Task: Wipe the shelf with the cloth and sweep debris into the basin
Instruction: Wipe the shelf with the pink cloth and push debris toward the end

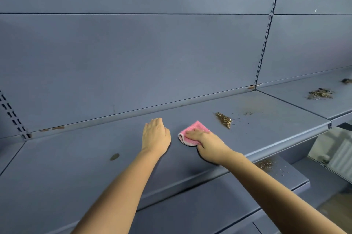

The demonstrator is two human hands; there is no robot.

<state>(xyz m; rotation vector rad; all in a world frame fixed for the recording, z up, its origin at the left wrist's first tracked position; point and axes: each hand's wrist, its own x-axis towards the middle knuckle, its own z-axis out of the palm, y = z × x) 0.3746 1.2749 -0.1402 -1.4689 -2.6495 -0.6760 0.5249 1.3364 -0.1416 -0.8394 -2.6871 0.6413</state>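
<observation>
The right hand [206,141] gripped a folded pink cloth [192,133] on the shelf [95,157] near a debris pile [224,120], while the left hand [155,134] rested beside it, fingers loosely curled, holding nothing.

You have one pink cloth [192,132] on the grey shelf [95,150], and two hands [156,134] on that shelf. You have four debris piles [224,119]: one on it, two on its right neighbour, one below it.
</observation>
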